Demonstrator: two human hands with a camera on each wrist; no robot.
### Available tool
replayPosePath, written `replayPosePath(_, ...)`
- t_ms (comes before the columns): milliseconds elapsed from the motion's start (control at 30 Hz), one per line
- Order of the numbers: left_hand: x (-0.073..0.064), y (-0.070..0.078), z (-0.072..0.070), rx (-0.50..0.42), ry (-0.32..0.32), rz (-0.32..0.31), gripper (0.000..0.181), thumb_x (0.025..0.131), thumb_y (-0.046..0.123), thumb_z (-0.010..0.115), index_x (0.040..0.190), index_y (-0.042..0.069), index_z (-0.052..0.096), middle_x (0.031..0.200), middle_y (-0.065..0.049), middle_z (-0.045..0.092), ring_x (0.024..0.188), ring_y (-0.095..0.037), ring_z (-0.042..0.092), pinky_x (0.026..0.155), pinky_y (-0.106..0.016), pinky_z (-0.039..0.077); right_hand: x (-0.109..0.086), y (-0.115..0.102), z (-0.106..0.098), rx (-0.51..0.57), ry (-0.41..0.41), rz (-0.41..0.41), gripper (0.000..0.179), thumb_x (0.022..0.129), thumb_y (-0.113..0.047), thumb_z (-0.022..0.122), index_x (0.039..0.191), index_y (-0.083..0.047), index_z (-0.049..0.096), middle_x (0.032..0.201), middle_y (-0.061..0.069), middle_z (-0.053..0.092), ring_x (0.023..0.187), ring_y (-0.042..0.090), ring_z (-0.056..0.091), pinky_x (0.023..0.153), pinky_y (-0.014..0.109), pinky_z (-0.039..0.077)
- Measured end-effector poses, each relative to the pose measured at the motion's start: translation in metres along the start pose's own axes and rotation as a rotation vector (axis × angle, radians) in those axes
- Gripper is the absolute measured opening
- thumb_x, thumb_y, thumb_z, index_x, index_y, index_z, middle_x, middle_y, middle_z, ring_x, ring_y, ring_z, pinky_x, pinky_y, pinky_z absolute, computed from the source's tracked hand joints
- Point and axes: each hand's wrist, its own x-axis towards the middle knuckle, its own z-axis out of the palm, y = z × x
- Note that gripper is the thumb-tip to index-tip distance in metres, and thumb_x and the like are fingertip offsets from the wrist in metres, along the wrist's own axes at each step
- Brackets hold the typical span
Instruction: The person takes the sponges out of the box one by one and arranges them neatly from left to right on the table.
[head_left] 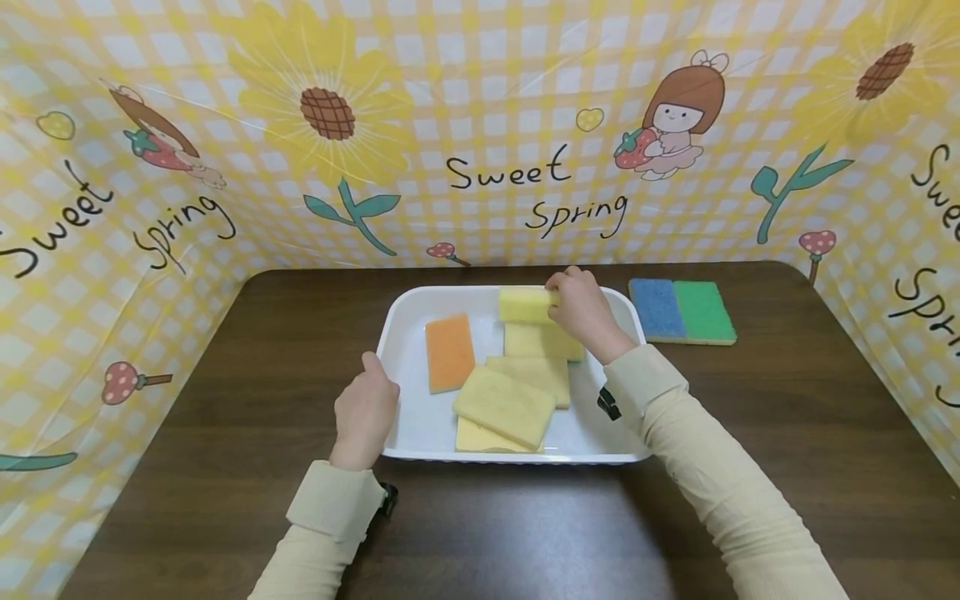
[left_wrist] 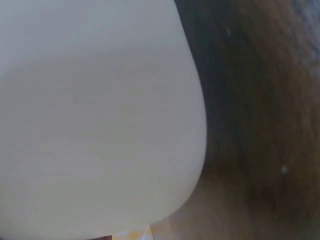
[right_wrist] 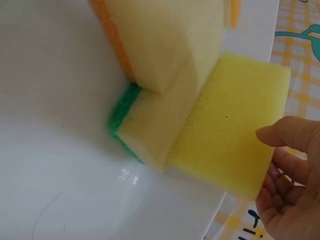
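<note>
My right hand (head_left: 585,310) pinches the edge of a yellow sponge (right_wrist: 230,125), thumb on one face and fingers behind. That sponge stands tilted up at the back of a white tray (head_left: 405,433). Just in front of it lies a pale yellow sponge (head_left: 536,340) with a green underside in the right wrist view. Nearer the front, several pale yellow sponges (head_left: 506,404) overlap, and an orange-topped sponge (head_left: 450,352) lies to their left. At the tray's left rim my left hand (head_left: 366,412) grips the edge; its fingers are mostly hidden. White plastic (left_wrist: 100,135) fills much of the left wrist view.
Behind the tray's right end, a blue sponge (head_left: 656,308) and a green sponge (head_left: 703,310) lie side by side on the dark wooden table (head_left: 225,417). A yellow checked cloth (head_left: 510,100) with printed flowers hangs around the table's back and sides.
</note>
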Motion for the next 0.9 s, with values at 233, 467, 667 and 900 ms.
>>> replayPosePath(233, 0.0012, 0.0002, 0.0003, -0.003, -0.015, -0.016, 0.033, 0.092, 0.010, 0.044, 0.117, -0.009, 0.034, 0.075, -0.023, 0.061, 0.059, -0.029, 0.058, 0.050, -0.039, 0.043, -0.0009, 0.0015, -0.0022, -0.011, -0.003, -0.005, 0.034, 0.087, -0.008, 0.060, 0.120, -0.002, 0.061, 0.120, 0.019, 0.056, 0.116, 0.038, 0.048, 0.099, 0.046, 0.039)
replayPosePath(467, 0.0010, -0.0001, 0.0004, -0.006, -0.015, -0.010, 0.036, 0.092, 0.010, 0.045, 0.120, -0.010, 0.033, 0.073, -0.021, 0.060, 0.056, -0.026, 0.055, 0.047, -0.034, 0.039, -0.0022, 0.0016, -0.0049, -0.002, 0.007, 0.005, 0.033, 0.086, -0.006, 0.059, 0.118, -0.002, 0.062, 0.118, 0.019, 0.057, 0.114, 0.038, 0.048, 0.098, 0.045, 0.040)
replayPosePath(667, 0.0001, 0.0001, 0.0008, -0.010, 0.003, 0.001, 0.034, 0.092, 0.009, 0.045, 0.118, -0.010, 0.035, 0.072, -0.022, 0.060, 0.055, -0.026, 0.055, 0.046, -0.035, 0.039, -0.0049, 0.0007, -0.0067, 0.029, 0.035, 0.002, 0.032, 0.086, -0.006, 0.059, 0.118, -0.001, 0.062, 0.117, 0.019, 0.058, 0.110, 0.037, 0.049, 0.095, 0.045, 0.041)
replayPosePath(900, -0.0003, -0.0007, 0.0017, -0.013, 0.004, 0.012, 0.035, 0.092, 0.009, 0.046, 0.118, -0.010, 0.034, 0.070, -0.021, 0.059, 0.054, -0.025, 0.054, 0.045, -0.034, 0.038, -0.0089, -0.0016, -0.0098, 0.081, 0.069, -0.004, 0.031, 0.087, -0.006, 0.059, 0.118, -0.003, 0.062, 0.119, 0.017, 0.058, 0.112, 0.035, 0.050, 0.096, 0.045, 0.041)
